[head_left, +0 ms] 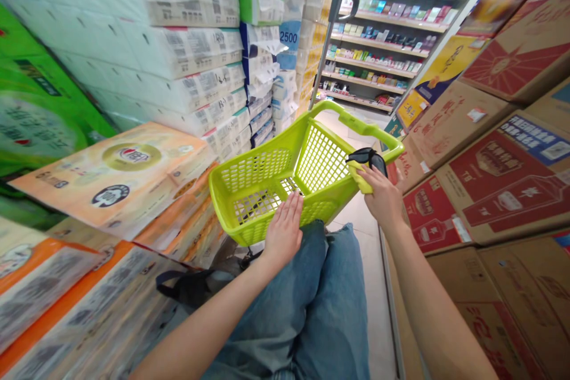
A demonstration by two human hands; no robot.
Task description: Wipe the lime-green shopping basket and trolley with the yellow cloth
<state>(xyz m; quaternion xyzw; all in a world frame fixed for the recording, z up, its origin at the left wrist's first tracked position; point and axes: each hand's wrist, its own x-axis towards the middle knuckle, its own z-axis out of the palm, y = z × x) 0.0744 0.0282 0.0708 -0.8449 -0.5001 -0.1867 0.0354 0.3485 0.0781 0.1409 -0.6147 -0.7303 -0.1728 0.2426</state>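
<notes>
A lime-green plastic shopping basket (249,181) hangs tilted in the aisle in front of my knees, and nothing shows inside it. My left hand (284,230) lies flat against its near wall, fingers stretched out. My right hand (383,197) is closed round the basket's right corner, by a black wheel or fitting (369,157) on the rim. My jeans-clad legs (307,309) fill the lower middle.
Stacked packs of tissue and paper rolls (178,65) wall the left side, with orange packs (120,178) jutting out low. Brown and red cardboard cartons (499,178) line the right. A narrow tiled floor strip (369,285) runs ahead toward product shelves (383,41). A black bag strap (191,288) lies low left.
</notes>
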